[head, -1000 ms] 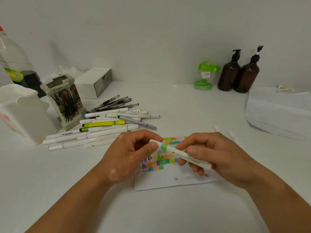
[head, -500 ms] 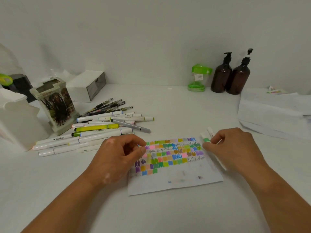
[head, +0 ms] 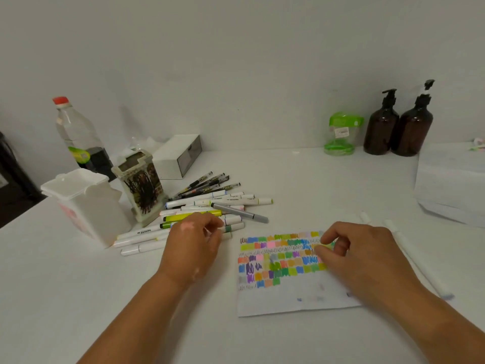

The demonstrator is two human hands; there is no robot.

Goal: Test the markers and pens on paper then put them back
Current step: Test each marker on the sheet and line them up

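L hand [head: 194,243] moved onto marker pile [head: 223,202] — fingers curled, grip unclear; R hand [head: 359,256] back over paper [head: 288,303], loosely curled, empty — next test pending.

Left hand [head: 193,245] at markers [head: 232,201], right hand [head: 359,254] over paper [head: 288,302]

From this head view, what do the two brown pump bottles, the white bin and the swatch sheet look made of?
Brown pump bottles: glossy dark amber, highlights on the shoulders; glass or plastic, cannot tell. White bin: opaque moulded plastic, satin, rounded lid edges. Swatch sheet: thin matte paper, marker ink lying flat, no glare.
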